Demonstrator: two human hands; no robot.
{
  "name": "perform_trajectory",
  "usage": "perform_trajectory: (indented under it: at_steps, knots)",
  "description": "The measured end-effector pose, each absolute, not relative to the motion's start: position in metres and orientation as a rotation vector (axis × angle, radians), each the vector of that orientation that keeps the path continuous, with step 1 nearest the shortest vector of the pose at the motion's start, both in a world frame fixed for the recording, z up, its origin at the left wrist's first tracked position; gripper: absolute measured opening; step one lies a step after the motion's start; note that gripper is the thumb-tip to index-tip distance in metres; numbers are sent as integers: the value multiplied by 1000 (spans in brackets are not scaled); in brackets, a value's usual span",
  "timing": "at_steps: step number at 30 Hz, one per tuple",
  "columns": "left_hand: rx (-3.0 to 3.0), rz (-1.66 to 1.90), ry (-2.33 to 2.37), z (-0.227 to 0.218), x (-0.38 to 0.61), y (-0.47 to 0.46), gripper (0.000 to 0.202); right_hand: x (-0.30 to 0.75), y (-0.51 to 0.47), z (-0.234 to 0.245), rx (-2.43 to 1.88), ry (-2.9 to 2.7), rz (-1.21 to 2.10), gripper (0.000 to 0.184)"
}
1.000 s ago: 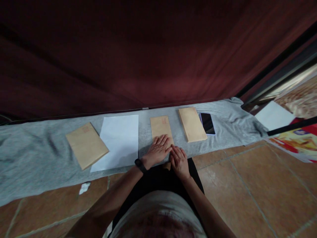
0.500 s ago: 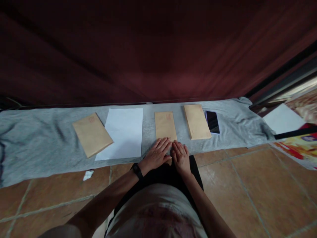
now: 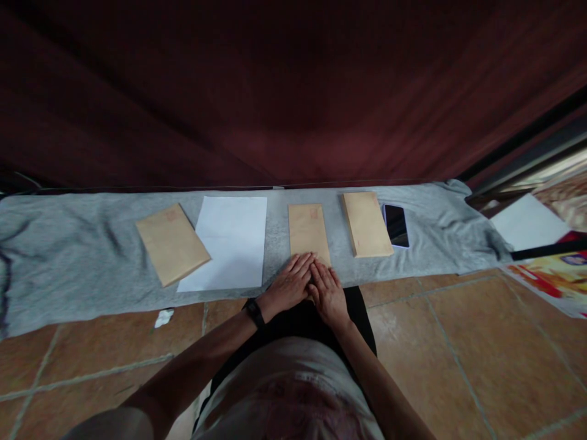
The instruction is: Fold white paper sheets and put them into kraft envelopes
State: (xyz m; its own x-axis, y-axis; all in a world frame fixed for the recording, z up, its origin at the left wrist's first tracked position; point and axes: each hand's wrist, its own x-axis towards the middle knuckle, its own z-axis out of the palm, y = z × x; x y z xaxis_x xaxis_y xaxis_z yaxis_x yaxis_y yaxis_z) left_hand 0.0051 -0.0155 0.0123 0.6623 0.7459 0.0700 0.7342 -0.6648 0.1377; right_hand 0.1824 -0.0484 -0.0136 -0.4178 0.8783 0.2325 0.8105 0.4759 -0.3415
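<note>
A brown paper envelope (image 3: 307, 229) lies in front of me on the grey cloth (image 3: 105, 244), its near end under my fingers. My left hand (image 3: 290, 284), with a black watch on the wrist, rests flat on that end, fingers stretched out. Close beside it, my right hand (image 3: 329, 296) also lies flat with its fingers extended, the fingertips touching or nearly touching those of the left. The envelope's near edge is hidden beneath both hands. Left of it are a white sheet of paper (image 3: 233, 244) and a second brown envelope (image 3: 172, 244) overlapping the sheet's edge.
To the right stands a stack of brown envelopes (image 3: 367, 224), with a phone (image 3: 396, 226) beside it. A dark red curtain (image 3: 293, 104) hangs behind the cloth. A white scrap (image 3: 164, 318) lies on the tiled floor (image 3: 426, 342). A colourful printed sheet (image 3: 557, 278) is at far right.
My right hand has shifted slightly left and up, so its fingertips now meet the left hand's. My left hand has hardly moved, and the envelope stays in place.
</note>
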Motion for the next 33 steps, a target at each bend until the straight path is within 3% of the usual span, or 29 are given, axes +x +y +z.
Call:
perform_trajectory:
  at_steps: [25,29,33]
  knots:
    - [2691,238,1411,6,-20,-30,71,203,-43,-9,-1665,-2094,113,44]
    - [2673,268,1503,1,-13,-32,72,193,-29,-5,-1854,-1916,112,37]
    - [2655,328,1578,-5,-5,-35,70,190,-9,-6,-1776,-1750,248,21]
